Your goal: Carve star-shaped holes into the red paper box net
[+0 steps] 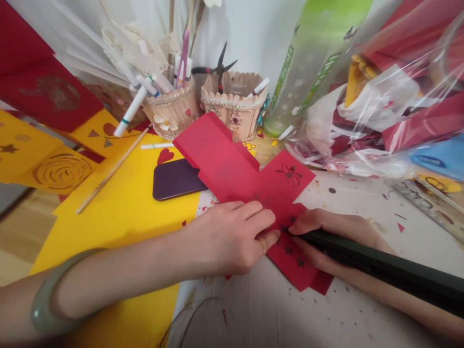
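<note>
A cross-shaped piece of red card [232, 169] with fold lines lies on the work surface. It has a cut-out spider shape on one flap and several small cut-out stars along the lower flap. My left hand [235, 237], fingers curled and wearing a ring, presses the card down near its middle. In my right hand [319, 227] is a long dark tool [355, 256], held like a pen, its near end running off the right edge. The tool's tip meets the card close to the stars, right by my left fingers, and cannot be made out clearly.
Yellow card [145, 222] carries a dark phone-like slab [177, 180] and a wooden stick [114, 169]. Behind stand two craft-stick pots [235, 106] with markers and pliers [220, 65], beside a green-topped bottle [308, 63]. A clear bag of scraps [380, 106] sits at right.
</note>
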Action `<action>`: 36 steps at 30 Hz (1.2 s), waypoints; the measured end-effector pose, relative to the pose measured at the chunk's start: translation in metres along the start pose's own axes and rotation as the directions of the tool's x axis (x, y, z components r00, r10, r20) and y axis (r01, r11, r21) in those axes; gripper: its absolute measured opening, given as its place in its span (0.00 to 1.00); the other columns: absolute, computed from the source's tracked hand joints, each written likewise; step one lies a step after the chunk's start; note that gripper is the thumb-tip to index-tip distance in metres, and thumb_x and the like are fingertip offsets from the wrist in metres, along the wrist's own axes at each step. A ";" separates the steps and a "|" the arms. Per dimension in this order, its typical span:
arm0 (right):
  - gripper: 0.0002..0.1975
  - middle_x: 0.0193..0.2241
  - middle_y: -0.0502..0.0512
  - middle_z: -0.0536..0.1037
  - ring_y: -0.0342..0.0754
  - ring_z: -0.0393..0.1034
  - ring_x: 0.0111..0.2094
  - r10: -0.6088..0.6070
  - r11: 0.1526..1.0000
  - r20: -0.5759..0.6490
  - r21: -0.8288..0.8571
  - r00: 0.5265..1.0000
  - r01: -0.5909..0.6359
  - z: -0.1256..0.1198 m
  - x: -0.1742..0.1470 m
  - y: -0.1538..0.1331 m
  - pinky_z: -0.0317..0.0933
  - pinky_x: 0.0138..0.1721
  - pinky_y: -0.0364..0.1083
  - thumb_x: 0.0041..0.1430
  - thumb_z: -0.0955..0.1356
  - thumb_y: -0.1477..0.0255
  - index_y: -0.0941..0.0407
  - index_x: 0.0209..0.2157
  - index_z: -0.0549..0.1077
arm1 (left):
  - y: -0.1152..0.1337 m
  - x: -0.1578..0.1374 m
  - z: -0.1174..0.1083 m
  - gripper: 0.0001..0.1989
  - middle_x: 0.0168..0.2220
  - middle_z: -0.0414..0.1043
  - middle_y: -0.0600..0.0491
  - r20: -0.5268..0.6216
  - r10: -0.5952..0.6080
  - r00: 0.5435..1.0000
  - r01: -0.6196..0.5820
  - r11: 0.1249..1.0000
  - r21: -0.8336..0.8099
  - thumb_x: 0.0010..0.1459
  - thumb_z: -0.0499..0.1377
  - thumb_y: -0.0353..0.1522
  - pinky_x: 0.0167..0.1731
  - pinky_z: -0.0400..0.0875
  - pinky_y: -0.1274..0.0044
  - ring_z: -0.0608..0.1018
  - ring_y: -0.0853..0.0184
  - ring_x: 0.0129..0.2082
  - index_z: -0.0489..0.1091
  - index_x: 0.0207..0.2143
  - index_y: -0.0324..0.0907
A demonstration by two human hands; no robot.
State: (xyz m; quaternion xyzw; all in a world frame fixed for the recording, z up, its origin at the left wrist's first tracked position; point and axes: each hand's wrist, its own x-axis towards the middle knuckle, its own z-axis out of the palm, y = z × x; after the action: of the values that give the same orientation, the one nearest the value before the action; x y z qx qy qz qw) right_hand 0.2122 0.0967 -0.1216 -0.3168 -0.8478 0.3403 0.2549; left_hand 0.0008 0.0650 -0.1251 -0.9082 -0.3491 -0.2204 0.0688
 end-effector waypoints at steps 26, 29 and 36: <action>0.05 0.22 0.44 0.74 0.38 0.65 0.19 0.162 0.987 -0.023 -0.018 0.987 -0.162 -0.001 0.000 -0.009 0.60 0.21 0.38 0.52 0.64 0.76 0.51 0.28 0.67 | 0.002 0.000 0.002 0.07 0.28 0.64 0.57 0.008 -0.028 1.000 0.029 0.999 -0.043 0.61 0.54 0.29 0.29 0.63 0.79 0.69 0.71 0.29 0.68 0.29 0.41; 0.03 0.24 0.43 0.74 0.39 0.65 0.21 0.342 0.940 -0.139 0.050 0.929 -0.338 -0.006 0.000 -0.015 0.60 0.22 0.38 0.52 0.67 0.72 0.49 0.29 0.68 | -0.002 0.004 -0.002 0.12 0.28 0.65 0.56 0.078 -0.104 0.992 0.111 0.990 -0.090 0.64 0.51 0.33 0.27 0.62 0.79 0.69 0.71 0.28 0.68 0.29 0.40; 0.05 0.25 0.42 0.71 0.40 0.63 0.23 0.437 0.898 -0.184 0.144 0.880 -0.416 -0.011 0.004 -0.027 0.58 0.24 0.38 0.52 0.68 0.68 0.48 0.32 0.67 | -0.024 0.009 -0.023 0.21 0.44 0.66 0.47 0.403 0.147 0.903 -0.001 0.940 -0.342 0.56 0.61 0.38 0.34 0.67 0.74 0.68 0.63 0.40 0.66 0.51 0.41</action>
State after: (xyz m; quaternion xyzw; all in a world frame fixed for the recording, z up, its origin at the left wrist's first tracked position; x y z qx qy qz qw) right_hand 0.2070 0.0885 -0.0942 -0.5169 -0.7071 0.3945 0.2779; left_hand -0.0173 0.0818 -0.1009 -0.9453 -0.2779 -0.0715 -0.1548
